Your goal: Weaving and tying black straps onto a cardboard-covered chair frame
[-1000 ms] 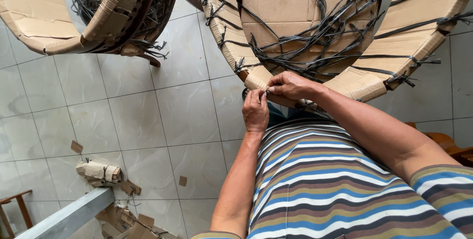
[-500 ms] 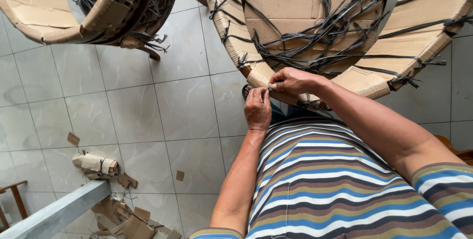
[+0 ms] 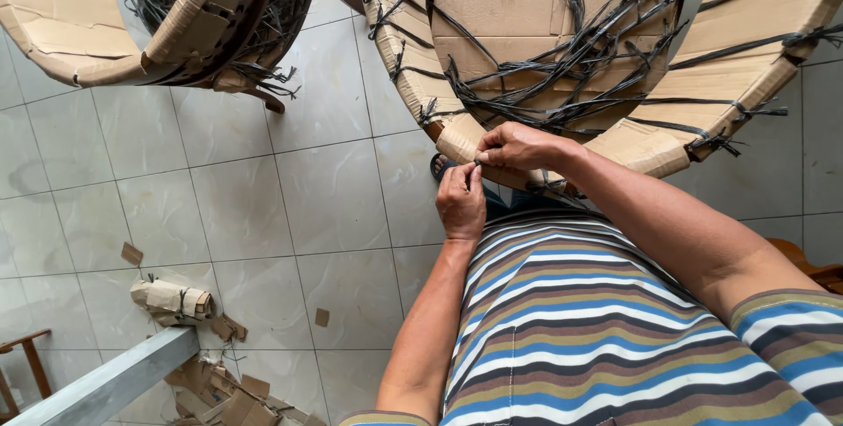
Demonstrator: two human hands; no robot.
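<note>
Glossy grey floor tiles point(image 3: 246, 206) carry cardboard scraps point(image 3: 224, 386). Left hand point(image 3: 461, 202) and right hand point(image 3: 518, 147) meet at the rim of a cardboard-wrapped chair frame point(image 3: 562, 48), fingers of both pinched together on a black plastic strap point(image 3: 477, 165) at its lower edge

Cardboard-wrapped frame point(image 3: 562, 48) ahead, second frame point(image 3: 167, 13) left, cardboard scraps point(image 3: 219, 382) on floor point(image 3: 263, 206).

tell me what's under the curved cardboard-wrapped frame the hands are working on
Under the curved cardboard-wrapped frame, pale floor tiles show, plus a sliver of dark sandal. The left hand and right hand pinch at its lower edge; the frame covers the rest.
</note>
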